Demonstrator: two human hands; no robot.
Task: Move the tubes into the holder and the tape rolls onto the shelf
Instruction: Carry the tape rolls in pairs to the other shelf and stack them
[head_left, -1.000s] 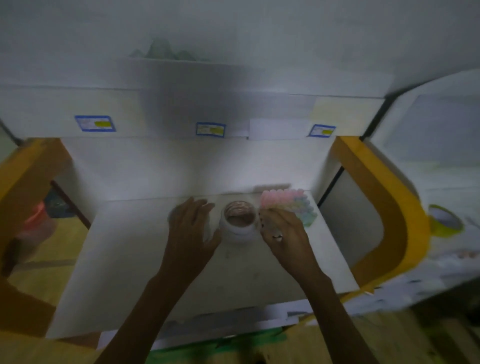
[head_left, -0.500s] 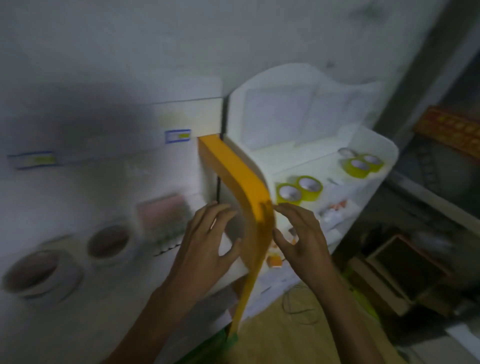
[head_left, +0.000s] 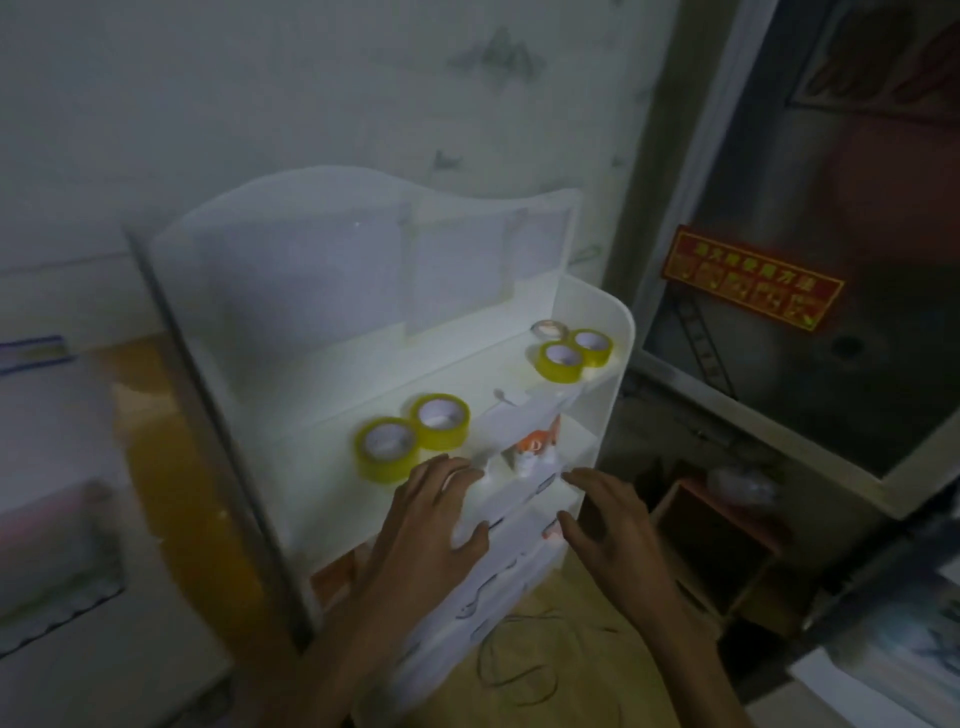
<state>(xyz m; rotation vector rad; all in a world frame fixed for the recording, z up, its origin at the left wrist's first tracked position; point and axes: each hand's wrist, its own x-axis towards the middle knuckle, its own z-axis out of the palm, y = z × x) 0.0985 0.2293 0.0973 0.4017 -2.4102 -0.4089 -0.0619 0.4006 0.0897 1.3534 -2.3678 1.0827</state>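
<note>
Yellow plastic tape rolls sit mid-frame on the white plastic shelf, within my reach. I hover my left hand and right hand below them, fingers spread and empty, probably to grab the orange-and-white tubes between.

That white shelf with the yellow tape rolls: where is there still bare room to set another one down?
On the white shelf, bare room lies left of and behind the near pair of tape rolls, and between them and the far rolls by the right wall. The lower front, with small orange and white items, is crowded.
</note>
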